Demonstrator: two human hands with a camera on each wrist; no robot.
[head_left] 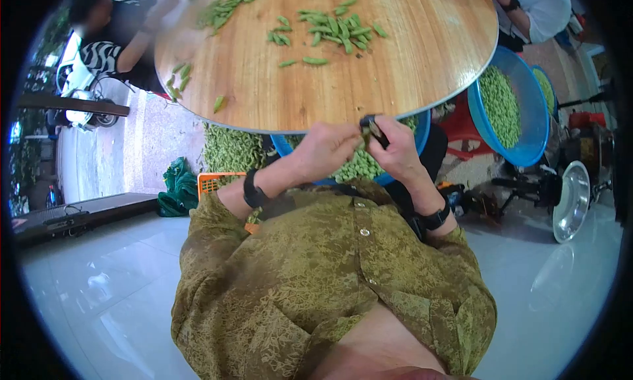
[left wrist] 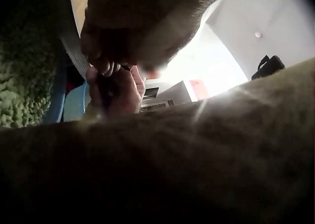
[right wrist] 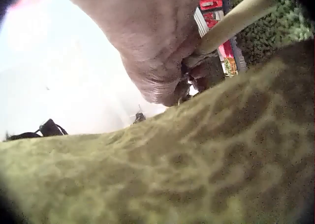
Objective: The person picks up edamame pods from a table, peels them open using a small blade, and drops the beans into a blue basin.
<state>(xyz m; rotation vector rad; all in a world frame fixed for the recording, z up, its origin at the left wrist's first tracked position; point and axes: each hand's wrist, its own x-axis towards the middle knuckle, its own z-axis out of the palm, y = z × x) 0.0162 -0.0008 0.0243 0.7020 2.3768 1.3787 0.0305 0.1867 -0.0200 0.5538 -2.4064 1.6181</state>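
Over the blue basin (head_left: 424,126) at the table's near edge, both hands meet fingertip to fingertip. My left hand (head_left: 326,149) is curled, its thumb and fingers pinching a small green pod (head_left: 366,135) between the hands. A small dark tool (head_left: 377,131) is gripped in my right hand (head_left: 397,149), close against the left fingertips; its exact shape is unclear. The left wrist view has my left hand (left wrist: 138,27) large and dark, with my right hand (left wrist: 120,93) behind it. From my right hand (right wrist: 152,42) in the right wrist view, a pale rod-like thing (right wrist: 236,25) sticks out.
Green pods (head_left: 339,29) lie in piles on the round wooden table (head_left: 422,63). Shelled beans (head_left: 499,106) fill a blue basin at the right. More pods (head_left: 231,149) and an orange crate (head_left: 210,182) are at the left. Other people sit across at both sides. A metal bowl (head_left: 572,202) stands far right.
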